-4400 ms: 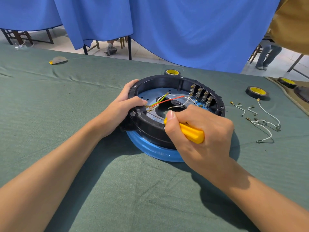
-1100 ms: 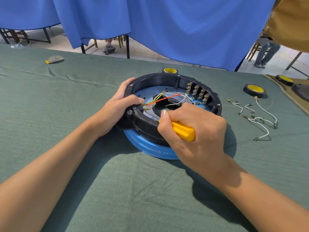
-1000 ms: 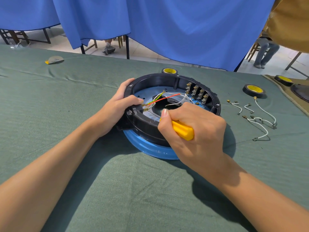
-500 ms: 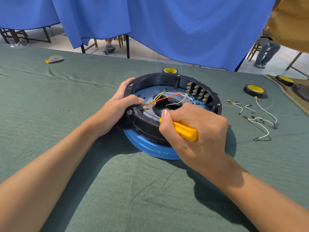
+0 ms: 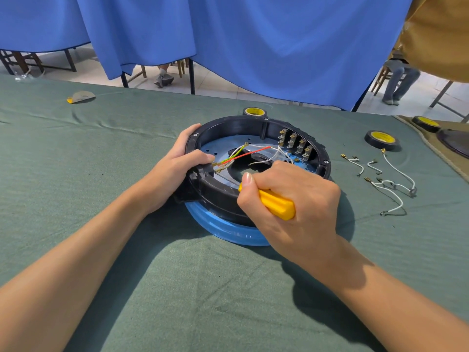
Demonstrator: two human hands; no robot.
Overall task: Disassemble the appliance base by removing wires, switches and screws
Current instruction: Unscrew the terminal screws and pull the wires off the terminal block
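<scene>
A round black appliance base (image 5: pixel 229 125) on a blue ring lies on the green cloth. My left hand (image 5: pixel 175 170) grips its left rim, thumb inside. My right hand (image 5: pixel 291 201) is closed around a yellow-handled screwdriver (image 5: pixel 275 204) at the near rim; its tip is hidden behind the rim and my fingers. Inside the base, red, green-yellow and white wires (image 5: pixel 243 154) cross the opening. A row of switches (image 5: pixel 295 144) stands along the far right inner wall.
Several loose white wires (image 5: pixel 385 184) lie on the cloth to the right. Black tape rolls rest behind the base (image 5: pixel 254 111) and at the right (image 5: pixel 382 140), (image 5: pixel 425 123). A small grey-yellow object (image 5: pixel 81 97) sits far left. Blue curtains hang beyond the table.
My right hand with the screwdriver has shifted slightly at the near rim. My left hand keeps the same grip on the base.
</scene>
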